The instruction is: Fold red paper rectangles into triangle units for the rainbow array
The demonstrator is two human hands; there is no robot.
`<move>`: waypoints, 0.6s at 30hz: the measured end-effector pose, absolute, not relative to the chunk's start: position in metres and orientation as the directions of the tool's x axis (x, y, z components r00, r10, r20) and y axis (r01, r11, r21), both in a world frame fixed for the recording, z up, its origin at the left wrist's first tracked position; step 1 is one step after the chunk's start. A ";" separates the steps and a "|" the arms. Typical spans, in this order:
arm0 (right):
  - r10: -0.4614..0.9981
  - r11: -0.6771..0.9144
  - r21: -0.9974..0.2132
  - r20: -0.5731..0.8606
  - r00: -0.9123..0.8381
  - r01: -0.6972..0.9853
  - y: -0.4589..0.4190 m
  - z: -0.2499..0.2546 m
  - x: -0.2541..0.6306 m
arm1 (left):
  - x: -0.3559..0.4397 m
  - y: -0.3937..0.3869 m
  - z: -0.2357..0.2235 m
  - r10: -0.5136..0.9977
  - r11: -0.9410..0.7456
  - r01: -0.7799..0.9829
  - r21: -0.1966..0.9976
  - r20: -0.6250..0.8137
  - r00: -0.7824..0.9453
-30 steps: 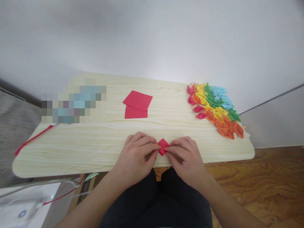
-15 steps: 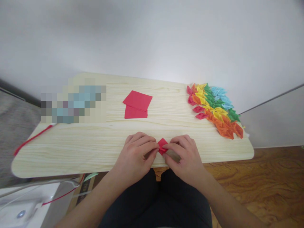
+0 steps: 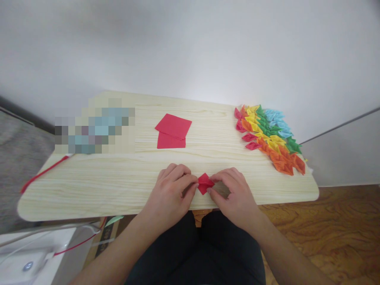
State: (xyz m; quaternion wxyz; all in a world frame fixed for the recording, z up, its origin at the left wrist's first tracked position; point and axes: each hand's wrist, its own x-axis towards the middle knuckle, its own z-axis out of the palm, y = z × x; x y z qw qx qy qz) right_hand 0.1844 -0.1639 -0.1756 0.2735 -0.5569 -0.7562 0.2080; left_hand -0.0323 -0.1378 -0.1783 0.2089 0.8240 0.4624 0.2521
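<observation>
A small folded red paper piece (image 3: pixel 204 183) lies near the front edge of the pale wooden table (image 3: pixel 103 186). My left hand (image 3: pixel 172 190) pinches its left corner with curled fingers. My right hand (image 3: pixel 234 194) pinches its right side, fingers bent over it. Farther back on the table lie two flat red paper squares (image 3: pixel 172 130), one partly over the other.
A pile of several folded paper pieces (image 3: pixel 270 138) in red, orange, yellow, green and light blue sits at the table's right end. A blurred patch (image 3: pixel 95 126) covers something at the left. A red cord (image 3: pixel 44 173) hangs off the left edge. Wooden floor (image 3: pixel 341 229) lies to the right.
My fingers have shifted slightly on the red piece; the right hand's fingertips moved a little lower and outward, showing more of the paper. The piece stays in place.
</observation>
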 end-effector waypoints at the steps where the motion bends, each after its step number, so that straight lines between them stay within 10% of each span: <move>1: 0.957 0.291 -0.623 0.188 -0.222 0.726 -0.164 -0.176 0.185 | -0.032 -0.138 -0.178 0.869 -0.481 0.660 0.577 0.214 0.447; 18: 0.970 0.220 -0.522 0.027 -0.242 0.824 -0.154 -0.162 0.190 | -0.031 -0.132 -0.178 0.884 -0.443 0.680 0.584 0.157 0.441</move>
